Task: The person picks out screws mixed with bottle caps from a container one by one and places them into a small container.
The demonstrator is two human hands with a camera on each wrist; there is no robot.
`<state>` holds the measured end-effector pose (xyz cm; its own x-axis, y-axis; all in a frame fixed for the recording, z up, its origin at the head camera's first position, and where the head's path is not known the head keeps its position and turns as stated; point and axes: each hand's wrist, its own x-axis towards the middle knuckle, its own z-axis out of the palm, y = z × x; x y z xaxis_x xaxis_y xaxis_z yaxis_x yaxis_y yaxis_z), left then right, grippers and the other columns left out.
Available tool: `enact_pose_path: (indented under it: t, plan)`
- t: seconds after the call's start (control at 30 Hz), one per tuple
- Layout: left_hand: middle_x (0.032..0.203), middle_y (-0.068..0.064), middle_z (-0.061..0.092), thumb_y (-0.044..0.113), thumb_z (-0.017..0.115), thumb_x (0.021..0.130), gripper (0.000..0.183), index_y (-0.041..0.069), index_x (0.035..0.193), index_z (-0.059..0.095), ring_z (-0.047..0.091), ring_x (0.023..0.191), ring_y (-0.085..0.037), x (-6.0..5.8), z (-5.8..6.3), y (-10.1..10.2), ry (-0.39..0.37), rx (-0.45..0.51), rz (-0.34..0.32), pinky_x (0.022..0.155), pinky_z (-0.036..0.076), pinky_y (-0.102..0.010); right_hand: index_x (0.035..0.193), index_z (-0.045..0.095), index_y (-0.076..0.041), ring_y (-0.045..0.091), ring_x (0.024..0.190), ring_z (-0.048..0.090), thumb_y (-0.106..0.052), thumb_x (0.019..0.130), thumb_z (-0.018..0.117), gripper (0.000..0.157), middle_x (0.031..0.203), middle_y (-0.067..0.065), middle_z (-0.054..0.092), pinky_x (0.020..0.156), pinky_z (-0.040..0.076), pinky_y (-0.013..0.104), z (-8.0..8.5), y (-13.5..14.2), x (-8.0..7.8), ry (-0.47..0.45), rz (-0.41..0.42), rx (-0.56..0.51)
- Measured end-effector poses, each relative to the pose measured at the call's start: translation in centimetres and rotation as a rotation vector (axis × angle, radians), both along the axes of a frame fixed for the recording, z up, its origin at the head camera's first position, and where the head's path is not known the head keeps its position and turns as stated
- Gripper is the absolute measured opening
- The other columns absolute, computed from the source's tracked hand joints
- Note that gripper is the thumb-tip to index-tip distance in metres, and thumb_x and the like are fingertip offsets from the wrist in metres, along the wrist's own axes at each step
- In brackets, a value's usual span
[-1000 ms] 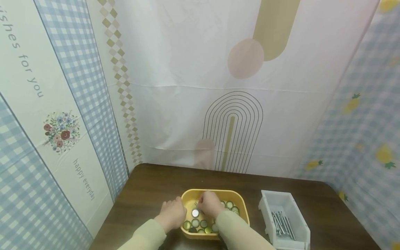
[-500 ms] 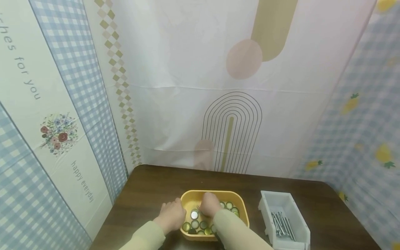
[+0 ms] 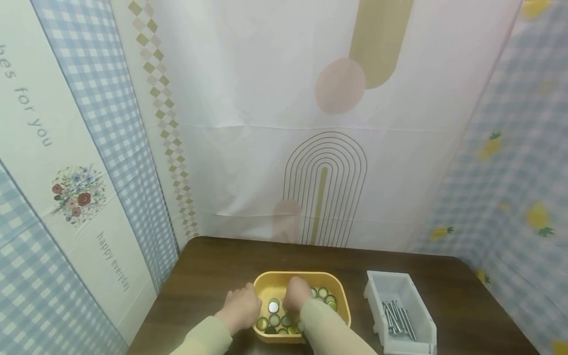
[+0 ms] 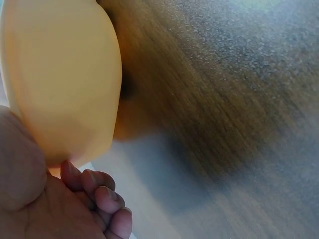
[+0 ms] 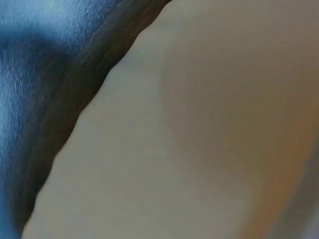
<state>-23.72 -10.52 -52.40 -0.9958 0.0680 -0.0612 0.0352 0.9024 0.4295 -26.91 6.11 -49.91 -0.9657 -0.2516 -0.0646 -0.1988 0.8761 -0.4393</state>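
A yellow plastic basin (image 3: 301,274) stands on the table with several round bottle caps (image 3: 274,320) in it. One cap (image 3: 273,306) shows a bright silvery face. My left hand (image 3: 241,305) grips the basin's left end; in the left wrist view thumb and curled fingers (image 4: 109,199) meet around the yellow wall. My right hand (image 3: 297,294) reaches down inside the basin, among the caps. Its fingertips are hidden behind the knuckles, so whether it pinches anything does not show. Only a blurred pale surface, probably the basin's outer wall (image 5: 149,124), fills most of the right wrist view.
To the right of the basin is a white open bin (image 3: 390,281) holding several metal bolts (image 3: 398,318). Both stand on a dark wooden table (image 3: 213,261). Printed cloth (image 3: 248,167) hangs behind and along both sides.
My right hand has shifted slightly toward me within the basin, fingers turned further down. The left hand keeps its hold on the basin. The head view has turned slightly.
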Motion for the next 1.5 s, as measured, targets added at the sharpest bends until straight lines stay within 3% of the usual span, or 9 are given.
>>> enact_pose_path:
  t: [0.3, 0.57, 0.97, 1.37, 1.5]
  plan:
    - [0.078, -0.011, 0.055, 0.019, 0.049, 0.091, 0.027, -0.005, 0.101, 0.052, 0.056, 0.079, -0.032, -0.1, 0.4, 0.1, 0.028, 0.024, 0.001, 0.079, 0.037, -0.051, 0.059, 0.053, -0.003, 0.022, 0.058, 0.048, 0.003, 0.06, 0.077, 0.024, 0.06, 0.005, 0.05, 0.065, 0.049, 0.038, -0.2, 0.0, -0.5, -0.008, -0.04, -0.036]
    - [0.073, -0.009, 0.052, 0.019, 0.049, 0.091, 0.023, -0.004, 0.097, 0.052, 0.054, 0.072, -0.029, 0.3, -0.5, 0.0, 0.03, 0.017, -0.009, 0.074, 0.037, -0.05, 0.058, 0.054, -0.004, 0.022, 0.059, 0.048, 0.003, 0.06, 0.078, 0.024, 0.06, 0.004, 0.05, 0.067, 0.05, 0.039, -1.0, 0.0, -0.2, 0.003, -0.036, -0.031]
    - [0.074, -0.008, 0.051, 0.019, 0.048, 0.092, 0.024, -0.004, 0.099, 0.051, 0.052, 0.071, -0.027, 0.3, -0.4, -0.2, 0.016, 0.03, -0.025, 0.074, 0.036, -0.049, 0.059, 0.055, -0.003, 0.021, 0.059, 0.048, 0.001, 0.063, 0.077, 0.023, 0.059, 0.003, 0.051, 0.067, 0.05, 0.039, -0.7, -0.3, 0.2, 0.017, -0.048, -0.02]
    - [0.074, -0.01, 0.053, 0.02, 0.051, 0.091, 0.024, -0.004, 0.098, 0.051, 0.055, 0.073, -0.031, 0.4, 0.3, -0.1, 0.036, -0.018, 0.0, 0.076, 0.036, -0.049, 0.064, 0.052, -0.002, 0.025, 0.059, 0.05, 0.012, 0.058, 0.066, 0.02, 0.063, 0.009, 0.052, 0.064, 0.052, 0.042, -0.5, -1.0, 0.3, 0.034, -0.026, -0.017]
    - [0.074, -0.01, 0.053, 0.019, 0.051, 0.091, 0.025, -0.005, 0.099, 0.052, 0.055, 0.073, -0.03, 0.4, 0.2, 0.0, 0.037, -0.015, 0.003, 0.075, 0.036, -0.049, 0.063, 0.051, -0.006, 0.023, 0.056, 0.047, 0.007, 0.06, 0.066, 0.02, 0.061, 0.007, 0.05, 0.056, 0.048, 0.039, -0.3, -0.2, 0.2, 0.024, -0.01, -0.036]
